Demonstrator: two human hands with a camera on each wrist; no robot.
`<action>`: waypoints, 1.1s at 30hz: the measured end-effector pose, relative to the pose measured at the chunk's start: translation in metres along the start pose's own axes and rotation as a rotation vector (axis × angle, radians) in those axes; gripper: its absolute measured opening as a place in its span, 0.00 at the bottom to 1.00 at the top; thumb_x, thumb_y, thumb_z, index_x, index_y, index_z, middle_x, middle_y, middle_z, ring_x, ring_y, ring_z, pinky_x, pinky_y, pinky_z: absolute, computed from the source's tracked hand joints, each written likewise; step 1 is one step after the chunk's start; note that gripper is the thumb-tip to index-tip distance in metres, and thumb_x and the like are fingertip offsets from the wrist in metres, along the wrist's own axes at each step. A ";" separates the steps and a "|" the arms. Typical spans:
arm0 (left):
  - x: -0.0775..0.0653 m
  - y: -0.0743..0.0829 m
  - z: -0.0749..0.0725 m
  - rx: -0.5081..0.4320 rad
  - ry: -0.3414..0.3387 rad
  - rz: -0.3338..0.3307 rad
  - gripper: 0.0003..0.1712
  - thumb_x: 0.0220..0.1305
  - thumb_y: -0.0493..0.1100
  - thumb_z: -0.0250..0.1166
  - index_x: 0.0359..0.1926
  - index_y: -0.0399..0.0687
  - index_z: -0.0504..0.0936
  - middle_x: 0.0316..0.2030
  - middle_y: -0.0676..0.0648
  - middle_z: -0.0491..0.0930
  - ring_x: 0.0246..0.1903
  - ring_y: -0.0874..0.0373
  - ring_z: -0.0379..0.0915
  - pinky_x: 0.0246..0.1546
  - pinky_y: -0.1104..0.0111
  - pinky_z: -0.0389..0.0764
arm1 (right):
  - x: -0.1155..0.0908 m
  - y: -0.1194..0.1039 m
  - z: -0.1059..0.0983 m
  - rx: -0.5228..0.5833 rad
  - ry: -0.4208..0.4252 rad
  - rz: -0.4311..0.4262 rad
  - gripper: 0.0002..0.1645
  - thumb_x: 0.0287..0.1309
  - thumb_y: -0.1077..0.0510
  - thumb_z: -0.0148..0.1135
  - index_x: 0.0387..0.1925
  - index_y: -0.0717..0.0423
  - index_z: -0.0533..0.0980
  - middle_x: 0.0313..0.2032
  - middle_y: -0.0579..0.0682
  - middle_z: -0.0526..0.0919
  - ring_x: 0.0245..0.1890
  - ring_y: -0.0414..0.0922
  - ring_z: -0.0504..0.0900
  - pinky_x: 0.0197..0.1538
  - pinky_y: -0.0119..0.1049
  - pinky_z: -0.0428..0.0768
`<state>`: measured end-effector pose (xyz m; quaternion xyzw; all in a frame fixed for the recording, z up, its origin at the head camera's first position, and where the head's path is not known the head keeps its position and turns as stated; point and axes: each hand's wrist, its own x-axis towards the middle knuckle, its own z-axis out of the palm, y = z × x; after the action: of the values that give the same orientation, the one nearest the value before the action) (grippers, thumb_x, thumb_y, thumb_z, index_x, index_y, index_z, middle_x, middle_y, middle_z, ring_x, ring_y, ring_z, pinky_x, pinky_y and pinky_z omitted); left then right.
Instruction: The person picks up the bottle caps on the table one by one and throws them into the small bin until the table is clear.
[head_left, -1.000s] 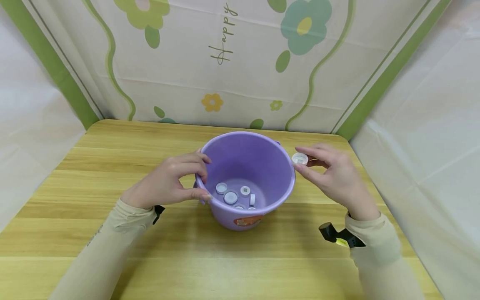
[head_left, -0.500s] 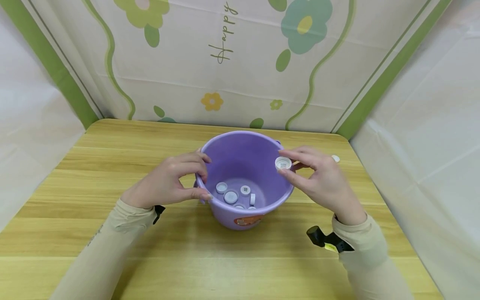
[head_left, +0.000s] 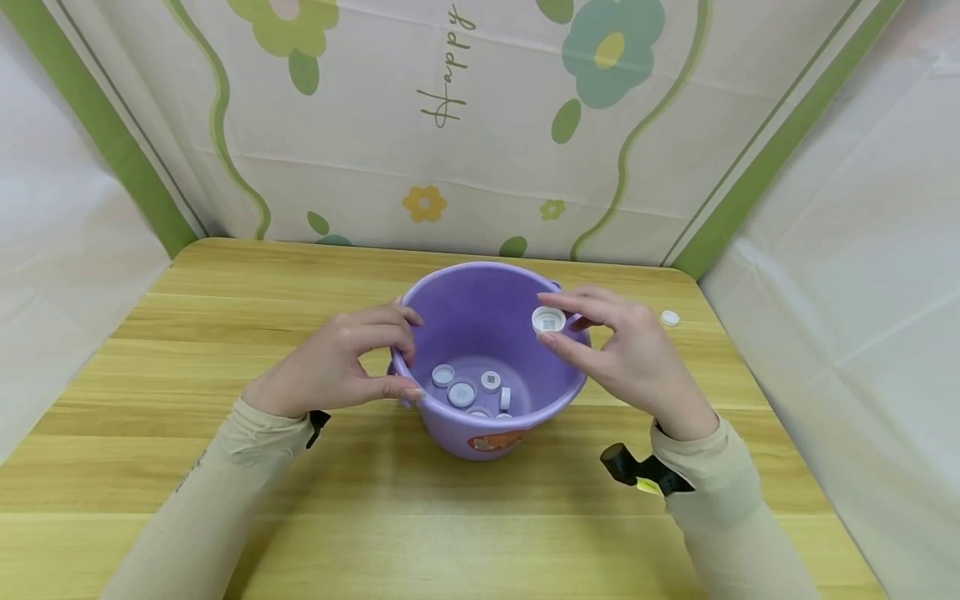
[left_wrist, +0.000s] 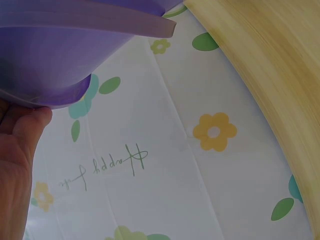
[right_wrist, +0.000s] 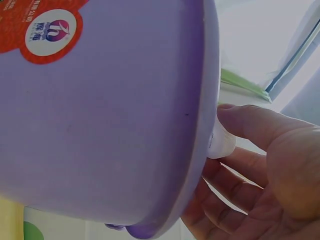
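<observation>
A purple bucket [head_left: 480, 325] stands on the wooden table, with several white bottle caps [head_left: 461, 394] on its bottom. My left hand [head_left: 341, 358] grips the bucket's left rim, thumb outside and fingers over the edge. Between thumb and fingers, my right hand [head_left: 618, 350] pinches a white bottle cap [head_left: 549, 321], its hollow side up, above the bucket's right rim. In the right wrist view that ridged cap [right_wrist: 223, 140] is partly hidden behind the bucket wall [right_wrist: 115, 125]. The left wrist view shows the left hand [left_wrist: 20, 150] at the bucket rim [left_wrist: 60, 102].
Another white cap [head_left: 670, 318] lies on the table [head_left: 337, 525] at the far right. A flower-printed curtain [head_left: 360, 142] hangs along the back edge, with pale sheets [head_left: 847, 275] at the sides.
My right hand has moved left, bringing the pinched cap from beside the bucket to over its inside. The cap on the table has come into view. My left hand stays at the rim.
</observation>
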<state>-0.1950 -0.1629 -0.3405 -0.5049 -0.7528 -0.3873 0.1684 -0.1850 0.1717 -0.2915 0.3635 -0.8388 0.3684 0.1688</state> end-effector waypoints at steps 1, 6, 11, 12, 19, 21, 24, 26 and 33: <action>0.000 0.000 0.000 0.001 0.001 0.000 0.22 0.56 0.62 0.70 0.31 0.49 0.79 0.36 0.56 0.78 0.52 0.49 0.76 0.69 0.50 0.67 | 0.001 0.000 0.000 0.000 0.000 0.000 0.23 0.52 0.64 0.75 0.52 0.56 0.83 0.44 0.45 0.84 0.35 0.38 0.81 0.35 0.31 0.85; -0.001 0.000 0.000 0.008 0.001 -0.003 0.22 0.56 0.62 0.70 0.31 0.49 0.78 0.37 0.56 0.78 0.52 0.49 0.76 0.69 0.50 0.67 | 0.006 -0.002 -0.001 0.011 -0.001 0.001 0.23 0.52 0.64 0.75 0.52 0.57 0.83 0.43 0.46 0.85 0.35 0.38 0.82 0.39 0.33 0.86; -0.001 0.000 0.000 0.009 0.003 -0.001 0.22 0.56 0.62 0.70 0.31 0.49 0.78 0.37 0.56 0.78 0.51 0.46 0.76 0.69 0.50 0.67 | 0.009 -0.003 -0.001 0.022 0.000 0.008 0.23 0.52 0.64 0.75 0.52 0.58 0.82 0.44 0.46 0.85 0.36 0.39 0.82 0.41 0.34 0.87; -0.001 0.000 0.000 0.009 0.003 0.000 0.22 0.56 0.62 0.70 0.31 0.49 0.78 0.37 0.56 0.78 0.51 0.46 0.76 0.69 0.50 0.67 | 0.010 -0.003 0.000 0.022 -0.001 0.011 0.23 0.52 0.64 0.75 0.52 0.58 0.82 0.44 0.46 0.85 0.36 0.39 0.82 0.41 0.34 0.87; -0.001 0.000 0.000 0.009 0.004 0.005 0.23 0.56 0.63 0.70 0.31 0.49 0.79 0.37 0.56 0.78 0.52 0.48 0.76 0.69 0.50 0.67 | 0.011 0.000 0.001 0.019 -0.019 0.033 0.23 0.53 0.63 0.75 0.53 0.58 0.82 0.44 0.46 0.85 0.36 0.38 0.82 0.42 0.34 0.87; -0.001 0.000 0.000 0.007 0.003 0.004 0.22 0.56 0.62 0.70 0.31 0.49 0.78 0.37 0.56 0.78 0.52 0.49 0.76 0.69 0.50 0.67 | 0.011 0.001 0.001 0.024 -0.033 0.036 0.23 0.54 0.63 0.74 0.53 0.58 0.82 0.44 0.47 0.85 0.36 0.38 0.82 0.42 0.34 0.87; -0.001 0.000 0.000 0.007 0.003 0.001 0.22 0.56 0.62 0.70 0.31 0.49 0.78 0.37 0.56 0.78 0.53 0.50 0.75 0.69 0.50 0.67 | 0.011 0.001 0.001 0.007 -0.078 0.044 0.24 0.54 0.60 0.75 0.54 0.56 0.81 0.46 0.46 0.84 0.39 0.39 0.82 0.44 0.35 0.86; -0.001 0.000 0.000 0.008 0.003 -0.001 0.22 0.56 0.62 0.70 0.31 0.49 0.79 0.37 0.56 0.78 0.53 0.51 0.75 0.69 0.50 0.67 | 0.011 0.001 0.002 -0.017 -0.115 0.048 0.26 0.54 0.58 0.75 0.56 0.55 0.81 0.49 0.47 0.83 0.42 0.40 0.82 0.46 0.36 0.86; -0.001 -0.001 0.000 0.012 0.001 0.003 0.22 0.56 0.63 0.70 0.31 0.49 0.79 0.37 0.56 0.78 0.53 0.51 0.75 0.69 0.50 0.67 | 0.010 0.005 0.001 -0.067 -0.144 0.047 0.24 0.57 0.56 0.73 0.56 0.54 0.80 0.51 0.48 0.82 0.45 0.43 0.79 0.44 0.39 0.83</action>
<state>-0.1954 -0.1633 -0.3412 -0.5048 -0.7542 -0.3829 0.1725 -0.1956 0.1685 -0.2893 0.3635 -0.8690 0.3168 0.1116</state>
